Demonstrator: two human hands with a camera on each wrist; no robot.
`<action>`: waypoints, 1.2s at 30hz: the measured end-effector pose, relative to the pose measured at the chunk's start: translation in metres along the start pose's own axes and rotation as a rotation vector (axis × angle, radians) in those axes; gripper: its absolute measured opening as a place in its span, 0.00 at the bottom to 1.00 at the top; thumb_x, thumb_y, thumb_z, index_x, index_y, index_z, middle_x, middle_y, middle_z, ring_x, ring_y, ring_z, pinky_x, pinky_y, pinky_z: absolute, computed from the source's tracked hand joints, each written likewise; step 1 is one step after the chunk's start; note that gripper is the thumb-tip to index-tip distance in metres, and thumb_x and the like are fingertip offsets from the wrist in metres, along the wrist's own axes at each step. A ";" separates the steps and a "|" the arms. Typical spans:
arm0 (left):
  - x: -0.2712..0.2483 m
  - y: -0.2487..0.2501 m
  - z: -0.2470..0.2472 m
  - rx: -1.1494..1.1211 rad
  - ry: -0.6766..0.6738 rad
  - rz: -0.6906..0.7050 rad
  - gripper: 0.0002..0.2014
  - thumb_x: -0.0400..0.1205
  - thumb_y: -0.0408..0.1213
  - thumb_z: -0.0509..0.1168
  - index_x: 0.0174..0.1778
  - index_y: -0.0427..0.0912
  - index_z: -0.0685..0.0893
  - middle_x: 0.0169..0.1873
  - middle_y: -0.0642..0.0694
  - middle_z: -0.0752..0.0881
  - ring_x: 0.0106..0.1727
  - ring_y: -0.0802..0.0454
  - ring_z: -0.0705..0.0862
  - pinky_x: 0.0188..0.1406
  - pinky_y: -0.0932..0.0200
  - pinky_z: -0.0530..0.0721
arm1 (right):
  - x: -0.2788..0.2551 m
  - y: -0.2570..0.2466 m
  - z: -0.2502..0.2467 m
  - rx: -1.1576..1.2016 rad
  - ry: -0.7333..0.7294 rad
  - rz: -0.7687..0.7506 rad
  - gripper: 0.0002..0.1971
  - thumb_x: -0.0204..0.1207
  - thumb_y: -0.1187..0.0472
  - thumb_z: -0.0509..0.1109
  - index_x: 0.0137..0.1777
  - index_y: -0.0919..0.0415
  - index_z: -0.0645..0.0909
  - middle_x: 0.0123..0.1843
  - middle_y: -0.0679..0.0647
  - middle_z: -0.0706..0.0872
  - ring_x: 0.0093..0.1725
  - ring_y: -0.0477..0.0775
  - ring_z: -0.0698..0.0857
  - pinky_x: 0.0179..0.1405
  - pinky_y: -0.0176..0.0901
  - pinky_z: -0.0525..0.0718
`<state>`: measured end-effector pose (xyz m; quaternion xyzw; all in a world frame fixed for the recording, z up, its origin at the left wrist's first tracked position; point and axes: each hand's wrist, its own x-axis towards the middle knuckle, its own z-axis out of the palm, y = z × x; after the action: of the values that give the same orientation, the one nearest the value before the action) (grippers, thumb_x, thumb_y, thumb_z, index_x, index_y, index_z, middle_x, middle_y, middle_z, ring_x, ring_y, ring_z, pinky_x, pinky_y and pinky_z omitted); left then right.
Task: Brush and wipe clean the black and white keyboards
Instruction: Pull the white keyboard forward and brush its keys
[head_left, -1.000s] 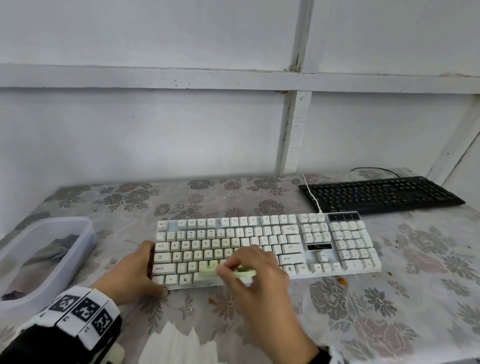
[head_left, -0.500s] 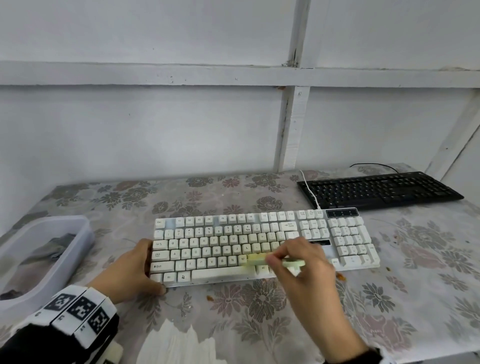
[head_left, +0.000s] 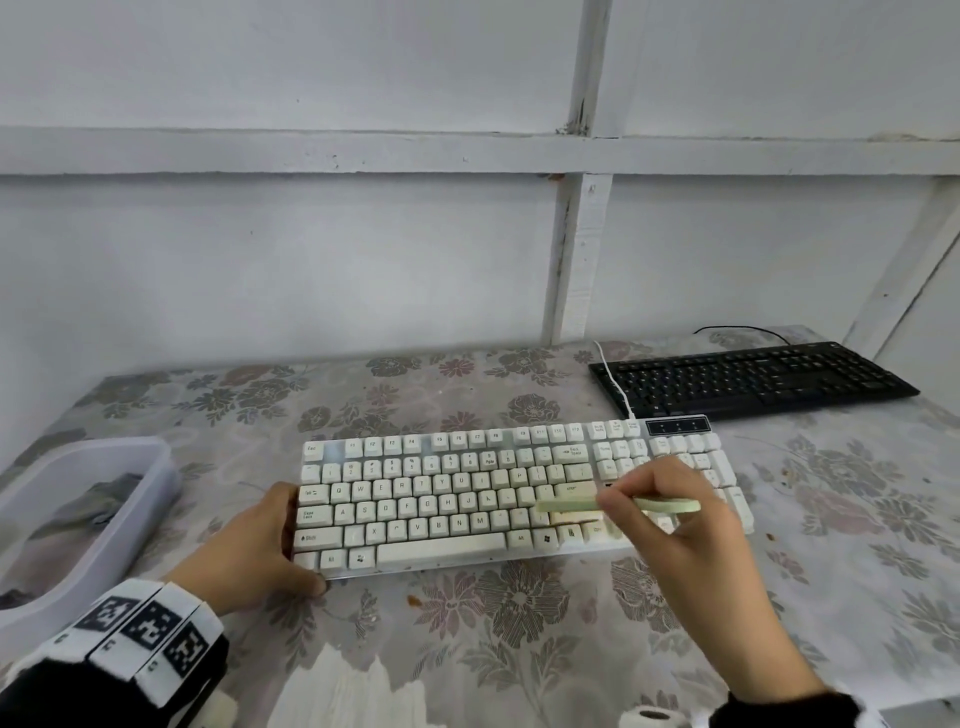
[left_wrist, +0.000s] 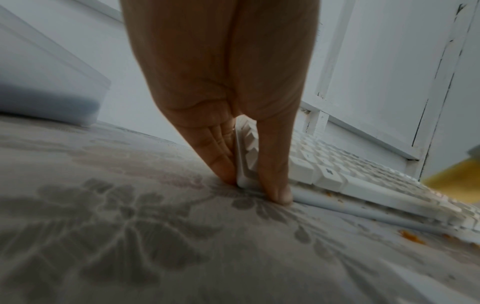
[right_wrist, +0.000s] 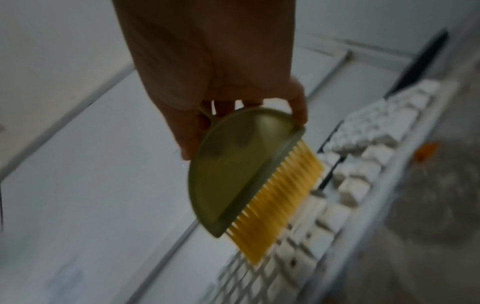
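The white keyboard (head_left: 441, 499) lies in the middle of the flowered table, with orange crumbs near its front edge. My left hand (head_left: 260, 545) grips its left end, thumb (left_wrist: 275, 174) at the front corner of the white keyboard (left_wrist: 363, 181) and fingers (left_wrist: 221, 156) along the side. My right hand (head_left: 670, 514) holds a pale green half-round brush (head_left: 571, 504) over the keys near the Enter and Shift area. In the right wrist view the brush (right_wrist: 233, 170) has yellow bristles against the white keyboard (right_wrist: 350, 185). The black keyboard (head_left: 753, 379) sits at the back right.
A translucent plastic tub (head_left: 67, 519) with dark cloth inside stands at the left edge of the table. White tissue (head_left: 337, 696) lies at the near edge. The white keyboard's cable (head_left: 613, 384) runs back over the black keyboard. A white panelled wall stands close behind.
My right hand has swept the brush rightward along the white keyboard, from the lower left keys to the area near Enter. My left hand has stayed on the keyboard's left end.
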<state>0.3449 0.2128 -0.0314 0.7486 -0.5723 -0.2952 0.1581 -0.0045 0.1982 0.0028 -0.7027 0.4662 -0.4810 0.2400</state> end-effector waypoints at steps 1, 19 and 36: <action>0.000 0.000 0.000 0.001 0.001 0.001 0.41 0.59 0.34 0.83 0.62 0.50 0.66 0.49 0.59 0.82 0.48 0.64 0.80 0.39 0.72 0.74 | -0.002 -0.002 0.001 0.027 -0.049 -0.003 0.12 0.68 0.37 0.72 0.36 0.44 0.81 0.40 0.43 0.84 0.46 0.47 0.80 0.48 0.38 0.76; 0.001 -0.003 0.000 0.021 -0.001 -0.003 0.42 0.58 0.36 0.83 0.63 0.51 0.66 0.50 0.58 0.84 0.50 0.60 0.83 0.51 0.60 0.83 | 0.009 0.029 -0.060 -0.105 0.082 0.060 0.06 0.72 0.55 0.73 0.36 0.46 0.81 0.40 0.43 0.84 0.42 0.44 0.80 0.36 0.24 0.73; 0.002 -0.003 0.000 0.032 0.007 0.001 0.42 0.58 0.37 0.83 0.63 0.52 0.65 0.51 0.59 0.82 0.51 0.61 0.82 0.47 0.65 0.79 | 0.009 0.042 -0.091 -0.108 0.038 0.114 0.08 0.71 0.62 0.73 0.34 0.48 0.82 0.36 0.46 0.84 0.37 0.44 0.81 0.32 0.23 0.73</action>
<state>0.3479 0.2115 -0.0341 0.7517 -0.5767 -0.2834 0.1482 -0.1032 0.1816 0.0116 -0.6774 0.5352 -0.4542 0.2200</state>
